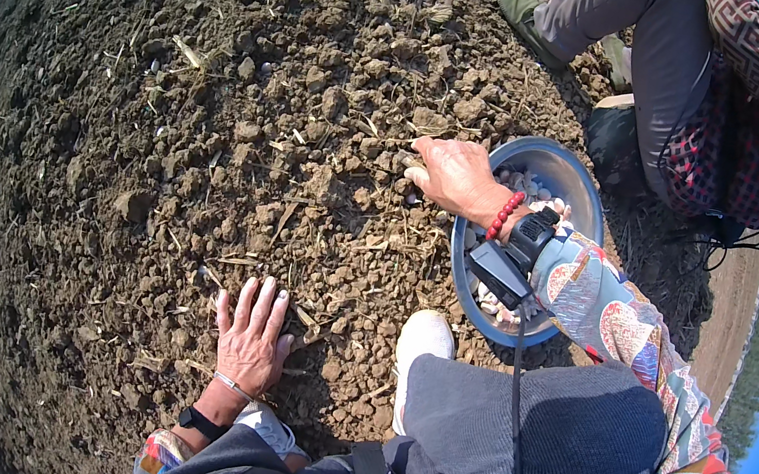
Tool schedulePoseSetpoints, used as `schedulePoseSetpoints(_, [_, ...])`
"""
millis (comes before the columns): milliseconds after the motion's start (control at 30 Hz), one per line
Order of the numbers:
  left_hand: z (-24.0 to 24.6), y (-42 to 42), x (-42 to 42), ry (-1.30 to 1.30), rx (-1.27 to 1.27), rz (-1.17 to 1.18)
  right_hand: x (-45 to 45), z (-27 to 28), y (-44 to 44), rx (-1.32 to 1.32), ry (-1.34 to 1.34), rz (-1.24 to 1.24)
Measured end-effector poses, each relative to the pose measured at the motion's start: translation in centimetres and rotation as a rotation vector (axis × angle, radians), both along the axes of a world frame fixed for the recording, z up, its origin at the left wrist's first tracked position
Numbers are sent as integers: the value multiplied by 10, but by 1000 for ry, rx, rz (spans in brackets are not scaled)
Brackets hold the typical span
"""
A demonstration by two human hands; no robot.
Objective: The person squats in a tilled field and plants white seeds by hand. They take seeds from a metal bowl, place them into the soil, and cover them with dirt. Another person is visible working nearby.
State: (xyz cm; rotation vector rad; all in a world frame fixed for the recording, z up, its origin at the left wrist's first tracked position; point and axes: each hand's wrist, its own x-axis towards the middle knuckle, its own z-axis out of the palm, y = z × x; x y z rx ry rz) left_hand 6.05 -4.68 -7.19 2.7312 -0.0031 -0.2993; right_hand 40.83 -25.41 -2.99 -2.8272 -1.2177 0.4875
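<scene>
My left hand (249, 347) is palm down over the clodded soil (174, 277), fingers extended and somewhat apart, holding nothing that shows. Farther off, my right hand (455, 173) reaches past the rim of a metal basin (594, 214) to the soil. Its thumb and forefinger point at the ground with a gap between them; the other fingers and the palm are hidden. Just below that thumb, a small pale clove (410, 198) lies in the dirt. Pale pieces that look like garlic cloves (500, 309) lie in the basin, partly covered by my forearm.
A person in grey trousers (659, 96) and green shoes (519, 6) sits beyond the basin. My white shoe (424, 340) is close to the basin's near side. Dry straw (187, 52) and another pale clove (155, 66) lie on the soil. A cable (516, 406) hangs across my knee.
</scene>
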Motion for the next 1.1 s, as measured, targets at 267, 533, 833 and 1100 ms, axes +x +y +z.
schedulePoseSetpoints(267, [0, 6, 1, -59, -8, 11, 44, 10, 21, 27, 4, -177])
schedulePoseSetpoints(533, [-1, 6, 0, -67, -4, 23, -11, 14, 12, -132, 536, 145])
schedulePoseSetpoints(833, [1, 5, 3, -87, -42, 38, -74, -4, -22, -238, 301, 396])
schedulePoseSetpoints(1100, [-1, 6, 2, -118, -42, 26, -63, 0, -19, -151, 194, 351])
